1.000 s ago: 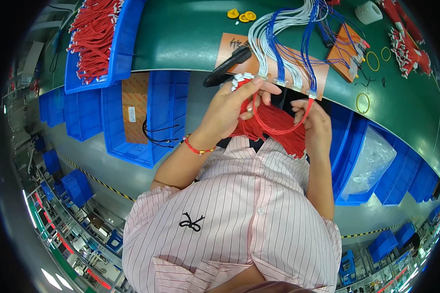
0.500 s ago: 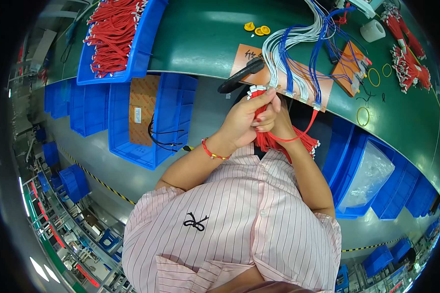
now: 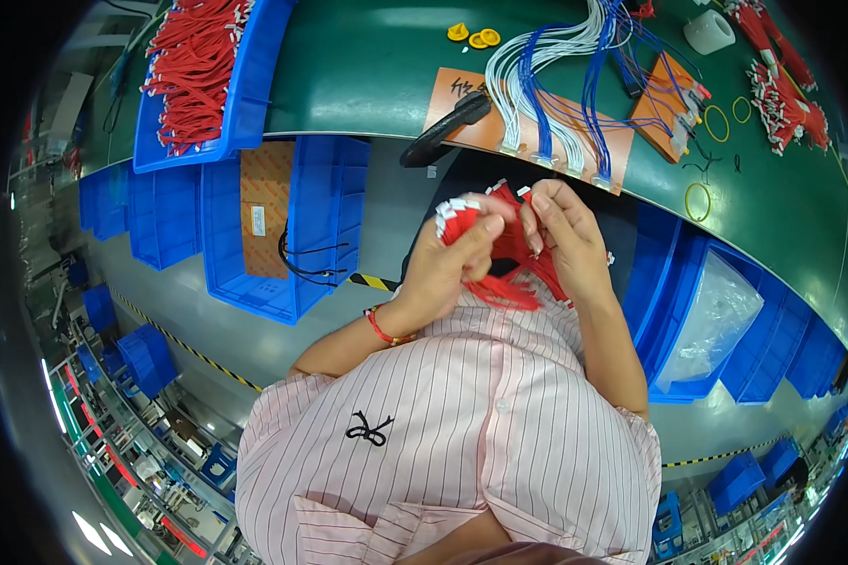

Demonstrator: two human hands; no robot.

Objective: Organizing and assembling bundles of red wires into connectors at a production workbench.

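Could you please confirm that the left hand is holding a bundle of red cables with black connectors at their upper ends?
Not quite: the connectors are white, as the head view shows. The left hand is indeed holding a bundle of red cables.

One head-worn fisheye view, looking steeply down past the wearer's own chest.
The camera, the left of a side-by-side pair, sits above the striped shirt, which is close and fills the lower middle up to the collar at the bottom edge. The left hand and right hand fall just above the centre, at near range, with the forearms reaching away from the lens. The tabletop lies ahead of the wearer and takes the top, its front edge bowing down toward both sides. The floor shows farther below, left and right, and the wide lens ends in a dark, curved rim.
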